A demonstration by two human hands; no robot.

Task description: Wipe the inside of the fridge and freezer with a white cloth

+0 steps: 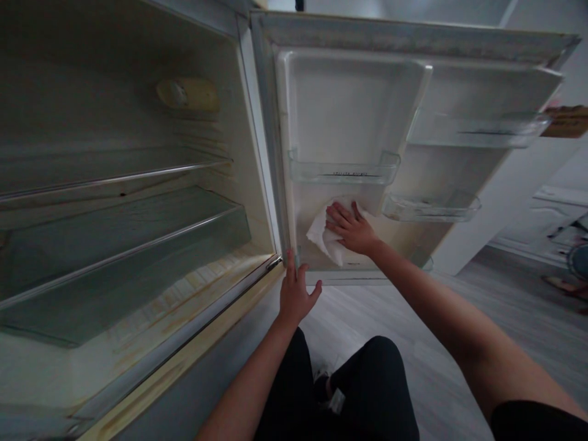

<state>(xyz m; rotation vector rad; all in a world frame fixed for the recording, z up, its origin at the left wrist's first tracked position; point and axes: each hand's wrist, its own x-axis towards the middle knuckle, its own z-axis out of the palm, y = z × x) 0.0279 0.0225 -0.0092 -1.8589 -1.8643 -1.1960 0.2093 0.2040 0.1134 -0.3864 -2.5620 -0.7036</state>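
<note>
My right hand (351,229) presses a crumpled white cloth (324,236) against the inner face of the open fridge door (353,104). Its fingers are spread over the cloth, just below a clear door shelf (344,171). At the lower hinge side of the door is my left hand (296,294), with fingers apart and nothing in them. Its raised fingertips are at the door's lower corner; whether they touch it I cannot tell.
To the left is the fridge interior, with a glass shelf (138,214), a yellowed lamp cover (188,95) and a stained floor. More clear door shelves (432,208) sit to the right. Below lie the grey wood-look floor (441,324) and my bent knees (381,380). A brown box (567,121) stands beyond the door.
</note>
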